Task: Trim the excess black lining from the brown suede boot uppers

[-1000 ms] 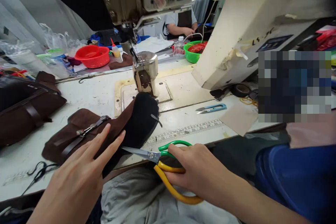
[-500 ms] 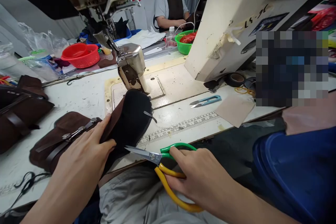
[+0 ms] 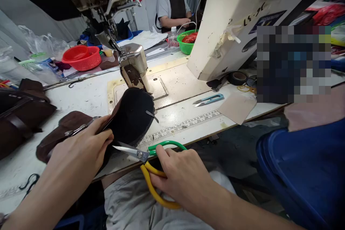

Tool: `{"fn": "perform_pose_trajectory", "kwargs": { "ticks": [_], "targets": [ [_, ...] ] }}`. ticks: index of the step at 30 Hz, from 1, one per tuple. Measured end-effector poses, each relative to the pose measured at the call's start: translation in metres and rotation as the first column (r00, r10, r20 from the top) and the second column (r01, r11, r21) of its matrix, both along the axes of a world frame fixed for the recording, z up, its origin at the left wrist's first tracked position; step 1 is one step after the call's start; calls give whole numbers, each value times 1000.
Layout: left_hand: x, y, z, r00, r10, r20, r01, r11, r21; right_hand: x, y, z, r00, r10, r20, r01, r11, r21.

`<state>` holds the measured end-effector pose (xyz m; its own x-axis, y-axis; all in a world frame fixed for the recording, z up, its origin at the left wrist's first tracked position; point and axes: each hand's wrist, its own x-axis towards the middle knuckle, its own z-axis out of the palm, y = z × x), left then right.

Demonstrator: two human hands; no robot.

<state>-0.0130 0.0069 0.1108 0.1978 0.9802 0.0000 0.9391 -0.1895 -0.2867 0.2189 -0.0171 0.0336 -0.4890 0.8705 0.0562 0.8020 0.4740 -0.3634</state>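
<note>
Clamping the black-lined brown piece (image 3: pixel 132 115) at nine o'clock in the left fingers (image 3: pixel 95 125), gripping scissors (image 3: pixel 139 154) near seven in the right fingers (image 3: pixel 163 156)! Already bearing a metal clasp (image 3: pixel 78 130), yet showing a strip (image 3: pixel 152 116) at its edge, apparently uncut; seemingly unfinished.

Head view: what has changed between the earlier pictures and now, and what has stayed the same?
The left hand, spread out at first, now grips the dark piece. The right hand has moved the scissors leftward, closer to the left hand. It still holds them; the blue snips lie where they did.
</note>
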Motion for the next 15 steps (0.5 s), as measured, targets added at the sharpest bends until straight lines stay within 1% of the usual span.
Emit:
{"fn": "perform_pose_trajectory", "kwargs": {
  "ticks": [2,4,5,7,11,13,15],
  "targets": [
    [2,3,10,997,73,-13,-74,990,-123,4,4,-1,998,60,30,-60,998,4],
    [3,7,17,993,121,-3,-120,975,-187,10,9,-1,994,97,39,-96,995,-31],
    [3,8,20,991,131,11,-126,971,-204,14,11,1,995,96,35,-94,994,-51],
    [1,10,23,990,134,53,-120,969,-215,22,13,5,998,68,1,-68,994,-85],
    [-6,14,20,988,106,115,-83,979,-188,29,13,18,997,7,-74,-19,988,-154],
    [-8,15,18,988,104,114,-82,980,-184,27,13,25,999,2,-54,-10,988,-155],
    [-9,15,17,988,110,104,-91,981,-171,20,16,32,1000,3,-7,-4,992,-127]
  ]
}}
